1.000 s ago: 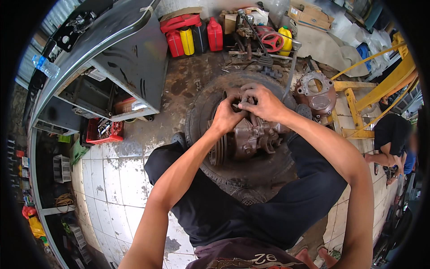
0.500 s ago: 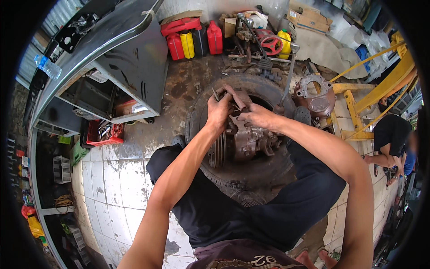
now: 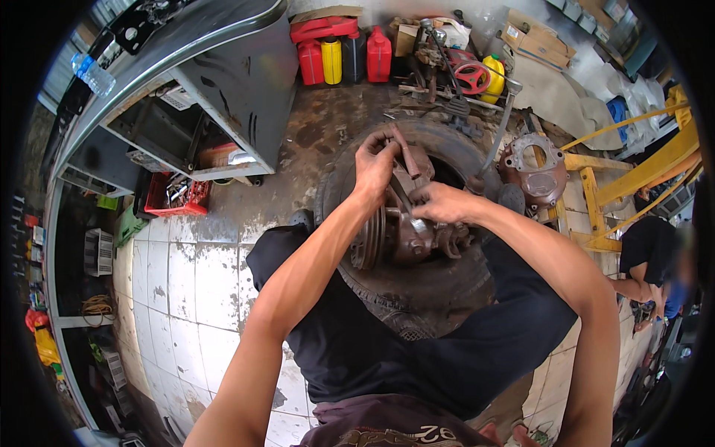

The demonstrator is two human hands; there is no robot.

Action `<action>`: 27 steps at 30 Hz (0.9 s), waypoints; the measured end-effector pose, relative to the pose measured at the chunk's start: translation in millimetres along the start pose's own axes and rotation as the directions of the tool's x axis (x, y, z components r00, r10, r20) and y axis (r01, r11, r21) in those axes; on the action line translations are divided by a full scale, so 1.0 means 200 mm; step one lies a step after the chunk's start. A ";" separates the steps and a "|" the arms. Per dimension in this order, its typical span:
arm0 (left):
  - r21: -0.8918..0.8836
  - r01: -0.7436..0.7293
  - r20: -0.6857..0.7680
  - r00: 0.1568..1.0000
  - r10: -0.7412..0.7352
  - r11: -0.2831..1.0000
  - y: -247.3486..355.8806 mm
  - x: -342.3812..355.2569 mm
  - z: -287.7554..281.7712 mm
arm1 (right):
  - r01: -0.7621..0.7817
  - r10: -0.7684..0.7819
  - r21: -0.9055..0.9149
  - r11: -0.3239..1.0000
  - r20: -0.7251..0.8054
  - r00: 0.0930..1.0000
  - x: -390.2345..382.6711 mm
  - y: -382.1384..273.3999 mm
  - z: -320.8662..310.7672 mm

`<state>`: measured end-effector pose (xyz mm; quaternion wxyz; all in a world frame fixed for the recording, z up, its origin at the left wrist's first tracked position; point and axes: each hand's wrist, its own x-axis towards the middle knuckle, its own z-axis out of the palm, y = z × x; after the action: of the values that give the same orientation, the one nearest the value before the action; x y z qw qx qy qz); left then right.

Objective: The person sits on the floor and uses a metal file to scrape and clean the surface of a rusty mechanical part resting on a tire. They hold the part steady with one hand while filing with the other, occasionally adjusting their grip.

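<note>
A greasy brown gear housing point(image 3: 413, 242) with a grooved round drum point(image 3: 366, 242) on its left side sits in a tyre point(image 3: 372, 287) between my legs. Over its far part, my left hand point(image 3: 377, 170) is closed round a tapered reddish-brown strip point(image 3: 406, 153). A dark slim rod point(image 3: 402, 194) slants from under that hand toward my right fingers. My right hand point(image 3: 447, 203) pinches near the rod's lower end, close above the housing. A shiny spot shows under the right fingertips; what it is I cannot make out.
A grey metal bench point(image 3: 223, 104) stands left, with a red crate point(image 3: 179, 195) of metal parts beside it. Jerrycans point(image 3: 378, 56) line the back. At right are a bell-shaped casing point(image 3: 538, 175), a yellow frame point(image 3: 596, 197) and another person point(image 3: 646, 253).
My right hand has dropped from the strip to lower over the housing. The strip now stands steeper, and the dark rod shows between my hands. The view has shifted slightly.
</note>
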<state>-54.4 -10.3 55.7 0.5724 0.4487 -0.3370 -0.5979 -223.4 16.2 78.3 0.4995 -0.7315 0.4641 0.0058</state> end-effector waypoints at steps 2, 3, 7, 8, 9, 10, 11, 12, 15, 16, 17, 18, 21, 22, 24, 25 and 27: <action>0.053 -0.122 -0.035 0.992 0.124 0.991 0.00 0.03 -0.03 | -0.170 0.170 -0.098 0.981 -0.006 0.985 -0.01 0.01 0.00; 0.078 -0.182 -0.044 0.982 0.186 0.980 0.00 0.05 -0.03 | -0.257 0.257 -0.147 0.955 -0.023 0.966 -0.03 0.02 -0.02; 0.169 -0.160 0.021 0.987 0.159 0.973 -0.09 0.11 -0.14 | -0.089 0.134 0.156 0.984 -0.308 0.942 0.03 0.13 -0.03; 0.285 -0.145 0.020 0.989 0.145 0.947 -0.11 0.10 -0.16 | -0.122 0.244 0.436 0.892 -0.236 0.940 0.03 0.12 -0.06; 0.332 -0.136 0.068 0.990 0.120 0.934 -0.11 0.07 -0.14 | -0.090 0.250 0.486 0.869 -0.276 0.928 0.02 0.12 -0.07; 0.378 -0.130 0.114 0.989 0.093 0.917 -0.10 0.05 -0.12 | -0.055 0.257 0.532 0.845 -0.314 0.914 0.02 0.11 -0.08; 0.423 -0.126 0.160 0.985 0.063 0.897 -0.09 0.03 -0.10 | -0.018 0.266 0.575 0.818 -0.351 0.898 0.01 0.10 -0.09; 0.447 -0.128 0.162 0.985 0.061 0.885 -0.08 0.02 -0.12 | -0.060 0.278 0.498 0.865 -0.375 0.885 0.00 0.00 -0.09; 0.482 -0.096 0.168 0.986 0.015 0.871 -0.05 0.00 -0.11 | -0.032 0.173 0.309 0.950 -0.441 0.881 0.01 -0.06 -0.07; 0.495 -0.103 0.174 0.985 0.017 0.863 -0.04 -0.01 -0.11 | -0.013 0.138 0.274 0.962 -0.444 0.886 0.00 -0.07 -0.06; 0.509 -0.109 0.179 0.984 0.019 0.854 -0.02 -0.02 -0.12 | 0.007 0.103 0.238 0.971 -0.445 0.890 -0.01 -0.07 -0.05; 0.520 -0.119 0.183 0.983 0.026 0.846 -0.01 -0.02 -0.12 | 0.028 0.064 0.197 0.980 -0.446 0.893 -0.01 -0.09 -0.06; 0.598 -0.192 0.220 0.973 0.071 0.778 0.00 -0.02 -0.14 | -0.032 0.062 0.072 0.997 -0.476 0.877 0.02 -0.07 -0.05; 0.625 -0.232 0.218 0.969 0.118 0.746 0.00 -0.03 -0.14 | -0.022 0.073 0.109 0.994 -0.495 0.866 0.03 -0.07 -0.04; 0.674 -0.305 0.220 0.952 0.211 0.673 0.01 -0.06 -0.14 | -0.002 0.100 0.181 0.983 -0.533 0.840 0.02 -0.08 -0.03; 0.738 -0.416 0.253 0.900 0.354 0.531 0.00 -0.07 -0.14 | -0.049 0.142 0.184 0.982 -0.531 0.836 0.03 -0.07 -0.04; 0.816 -0.549 0.358 0.727 0.586 0.183 -0.02 -0.09 -0.14 | -0.143 0.224 0.190 0.971 -0.525 0.821 0.05 -0.03 -0.05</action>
<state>-31.5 11.1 43.9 0.4326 0.5300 -0.7265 -0.0646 -218.5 1.2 82.3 0.3955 -0.6175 0.6539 -0.1863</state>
